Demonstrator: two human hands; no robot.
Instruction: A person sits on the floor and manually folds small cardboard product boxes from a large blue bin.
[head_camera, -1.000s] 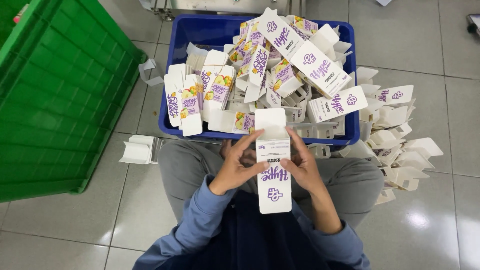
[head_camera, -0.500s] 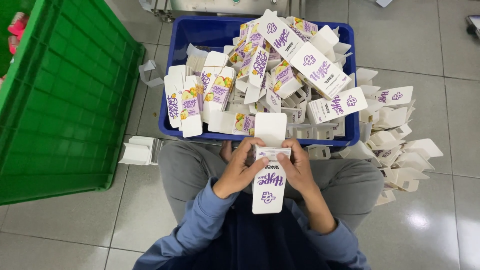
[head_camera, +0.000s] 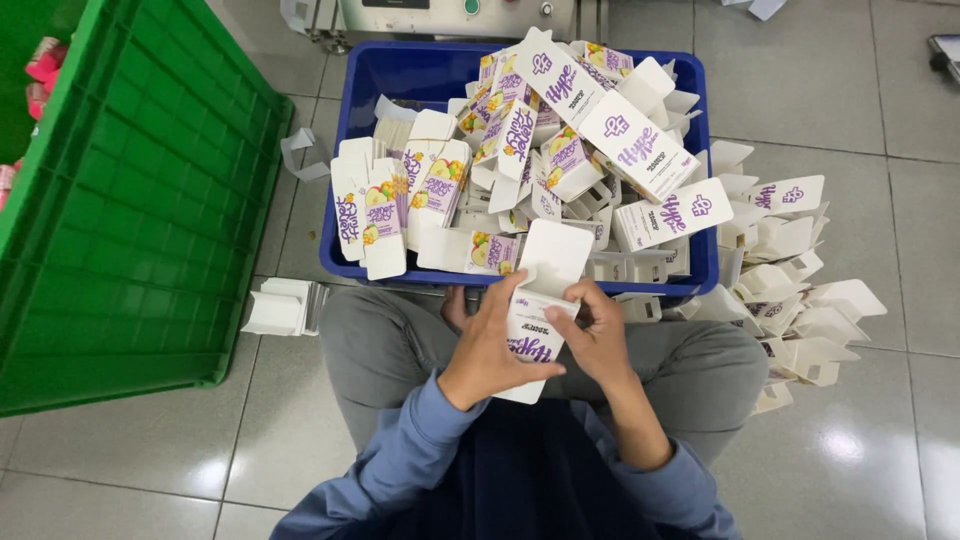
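Head view, person seated over own lap. Both hands were closed on one white carton with purple print (head_camera: 535, 335), held above the knees just in front of the blue bin (head_camera: 420, 75). Left hand (head_camera: 492, 345) gripped the carton's left side, fingers wrapped over its face; right hand (head_camera: 598, 335) pinched the right edge, fingertips pressed to the card near the top. Carton's long axis ran away from the body, tilted a little to the right, with the open flap (head_camera: 556, 252) at the far end, overlapping the bin's near rim in view. Flap lay beyond both hands; the right fingertips sat nearer to it than the left. Bin was heaped with like cartons (head_camera: 560, 140), more of them spilled on the floor at right (head_camera: 790, 300). Green crate (head_camera: 130, 200) stood at left, one folded white piece (head_camera: 280, 308) beside it. Carton's lower end was hidden behind the left hand and wrist; whether its bottom was closed could not be told
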